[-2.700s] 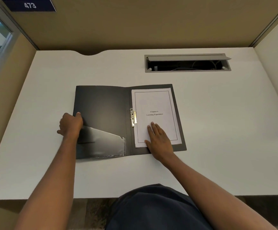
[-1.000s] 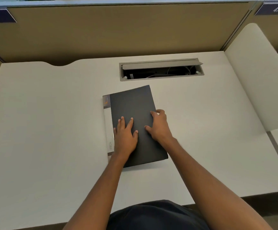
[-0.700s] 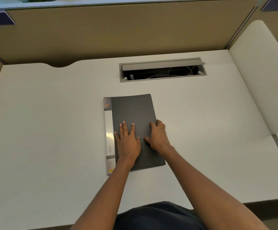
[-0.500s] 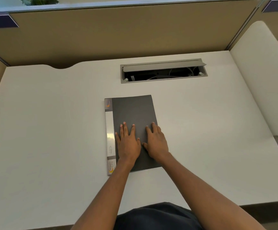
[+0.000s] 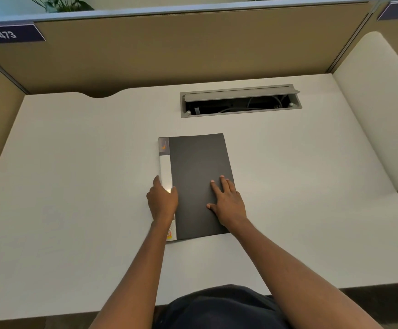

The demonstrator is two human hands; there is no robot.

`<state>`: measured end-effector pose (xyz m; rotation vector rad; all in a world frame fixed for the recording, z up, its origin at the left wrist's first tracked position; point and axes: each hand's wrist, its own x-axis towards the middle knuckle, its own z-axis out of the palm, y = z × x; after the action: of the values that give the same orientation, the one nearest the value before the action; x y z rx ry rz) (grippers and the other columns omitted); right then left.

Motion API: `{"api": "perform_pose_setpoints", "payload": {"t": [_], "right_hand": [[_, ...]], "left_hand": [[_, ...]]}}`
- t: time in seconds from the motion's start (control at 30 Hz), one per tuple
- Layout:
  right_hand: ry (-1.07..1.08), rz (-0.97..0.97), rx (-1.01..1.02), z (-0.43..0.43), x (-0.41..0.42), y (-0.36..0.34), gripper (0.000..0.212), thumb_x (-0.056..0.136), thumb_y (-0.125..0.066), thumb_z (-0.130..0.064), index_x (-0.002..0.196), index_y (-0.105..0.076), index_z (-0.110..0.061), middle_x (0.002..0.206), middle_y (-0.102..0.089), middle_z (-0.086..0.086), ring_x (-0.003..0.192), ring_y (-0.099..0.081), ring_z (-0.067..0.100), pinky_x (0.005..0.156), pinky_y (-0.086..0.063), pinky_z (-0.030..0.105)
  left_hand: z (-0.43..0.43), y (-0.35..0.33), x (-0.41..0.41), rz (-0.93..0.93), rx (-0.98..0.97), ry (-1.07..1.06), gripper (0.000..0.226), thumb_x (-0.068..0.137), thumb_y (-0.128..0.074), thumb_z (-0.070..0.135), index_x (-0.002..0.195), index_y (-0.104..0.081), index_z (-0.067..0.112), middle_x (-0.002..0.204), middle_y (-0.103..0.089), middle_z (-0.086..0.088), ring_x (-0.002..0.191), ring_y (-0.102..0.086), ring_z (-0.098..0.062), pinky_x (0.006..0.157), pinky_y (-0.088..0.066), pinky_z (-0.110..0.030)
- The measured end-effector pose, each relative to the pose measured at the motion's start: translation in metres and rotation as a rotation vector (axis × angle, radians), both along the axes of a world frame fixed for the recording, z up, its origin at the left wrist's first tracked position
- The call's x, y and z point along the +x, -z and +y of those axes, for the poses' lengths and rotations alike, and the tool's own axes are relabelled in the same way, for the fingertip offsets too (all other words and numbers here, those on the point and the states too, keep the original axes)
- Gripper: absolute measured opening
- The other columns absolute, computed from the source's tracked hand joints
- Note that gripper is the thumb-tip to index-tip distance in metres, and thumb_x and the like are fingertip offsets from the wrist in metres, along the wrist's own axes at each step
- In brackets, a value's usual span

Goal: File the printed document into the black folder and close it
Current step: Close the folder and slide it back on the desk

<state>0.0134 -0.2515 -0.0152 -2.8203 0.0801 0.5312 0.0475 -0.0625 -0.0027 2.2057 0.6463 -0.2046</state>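
The black folder point(image 5: 196, 172) lies shut and flat on the white desk point(image 5: 74, 186), its white label strip along the left spine. The printed document is hidden inside it. My left hand point(image 5: 162, 200) rests at the spine edge, thumb on the desk side and fingers curled over the white strip. My right hand point(image 5: 228, 203) lies flat, fingers spread, on the cover's lower right part near the open edge.
A grey cable hatch point(image 5: 240, 102) stands open at the back of the desk, wires showing inside. Tan partition walls point(image 5: 169, 51) close the back and left. A white rounded divider point(image 5: 378, 110) stands at the right edge.
The folder was closed over the document and straightened on the desk. In the last half second my left hand slid from the cover to the spine edge and my right hand moved right.
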Motion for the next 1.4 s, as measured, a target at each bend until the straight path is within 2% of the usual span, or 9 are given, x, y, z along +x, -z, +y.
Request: {"api": "perform_pose_setpoints", "payload": {"t": [0.1,0.23,0.4,0.6,0.77,0.93,1.1,1.27,1.4], "right_hand": [[0.011,-0.002,0.004,-0.001,0.0,0.001,0.082,0.098,-0.057,-0.05,0.163,-0.013,-0.029,0.172,-0.004,0.005,0.159,-0.007,0.025,0.125,-0.025,0.039],[0.018,0.007,0.041,-0.004,0.001,0.0,0.081,0.097,-0.059,-0.05,0.163,-0.016,-0.029,0.171,-0.007,0.004,0.159,-0.008,0.024,0.125,-0.026,0.039],[0.24,-0.093,0.271,-0.015,0.009,-0.004,0.071,0.094,-0.065,-0.046,0.156,-0.036,-0.027,0.165,-0.026,0.009,0.153,-0.025,0.027,0.123,-0.029,0.04],[0.546,-0.121,0.519,-0.034,0.034,-0.013,0.086,0.086,-0.077,-0.041,0.155,-0.034,-0.014,0.154,-0.044,0.009,0.143,-0.042,0.028,0.118,-0.037,0.042],[0.655,-0.123,0.604,-0.023,0.05,-0.015,0.078,0.079,-0.086,-0.027,0.146,-0.048,-0.014,0.14,-0.058,0.009,0.127,-0.059,0.027,0.109,-0.049,0.043],[0.607,-0.151,0.57,0.019,0.077,-0.017,0.079,0.079,-0.085,-0.021,0.147,-0.047,-0.011,0.14,-0.052,0.011,0.127,-0.055,0.027,0.109,-0.044,0.032],[0.534,-0.122,0.582,0.068,0.117,-0.02,0.078,0.082,-0.083,-0.02,0.148,-0.042,-0.011,0.139,-0.046,0.01,0.126,-0.054,0.026,0.108,-0.041,0.03],[0.506,-0.107,0.6,0.108,0.176,-0.025,0.07,0.083,-0.082,-0.018,0.142,-0.045,-0.011,0.136,-0.047,0.011,0.122,-0.056,0.028,0.102,-0.041,0.028],[0.507,-0.094,0.607,0.133,0.228,-0.027,0.067,0.085,-0.08,-0.015,0.142,-0.044,-0.01,0.137,-0.046,0.012,0.123,-0.056,0.03,0.105,-0.043,0.033]], "left_hand": [[0.008,-0.002,0.011,0.028,-0.237,-0.203,0.069,0.094,-0.071,0.019,0.155,-0.04,0.01,0.147,-0.058,-0.016,0.134,-0.058,-0.037,0.11,-0.048,-0.044],[0.02,-0.002,0.018,-0.004,-0.47,-0.192,0.028,0.092,-0.073,0.015,0.119,-0.068,0.017,0.124,-0.072,-0.01,0.107,-0.071,-0.037,0.091,-0.059,-0.044],[0.027,-0.001,0.02,0.002,-0.677,-0.126,0.049,0.095,-0.072,0.01,0.14,-0.057,0.021,0.13,-0.07,-0.011,0.109,-0.072,-0.037,0.096,-0.059,-0.058],[0.037,0.002,0.023,0.02,-0.732,-0.091,0.045,0.097,-0.069,0.018,0.139,-0.058,0.027,0.123,-0.074,-0.002,0.096,-0.076,-0.029,0.074,-0.066,-0.043],[0.058,0.008,0.029,-0.001,-0.685,-0.088,0.037,0.098,-0.07,0.018,0.133,-0.06,0.026,0.12,-0.075,-0.002,0.094,-0.077,-0.028,0.072,-0.065,-0.039],[0.091,0.011,0.043,-0.093,-0.461,-0.062,0.031,0.097,-0.072,0.022,0.126,-0.06,0.022,0.117,-0.074,0.0,0.083,-0.077,-0.011,0.066,-0.061,-0.023],[0.131,0.006,0.086,-0.126,-0.288,-0.051,0.039,0.098,-0.069,0.018,0.136,-0.061,0.015,0.126,-0.069,-0.006,0.108,-0.069,-0.028,0.095,-0.06,-0.046],[0.167,0.001,0.146,-0.126,-0.224,-0.062,0.035,0.098,-0.069,0.017,0.133,-0.065,0.014,0.116,-0.069,-0.001,0.108,-0.07,-0.032,0.098,-0.059,-0.048],[0.188,0.001,0.194,-0.112,-0.165,-0.044,0.035,0.099,-0.068,0.021,0.132,-0.066,0.012,0.126,-0.071,-0.009,0.111,-0.069,-0.035,0.102,-0.056,-0.053]]}}
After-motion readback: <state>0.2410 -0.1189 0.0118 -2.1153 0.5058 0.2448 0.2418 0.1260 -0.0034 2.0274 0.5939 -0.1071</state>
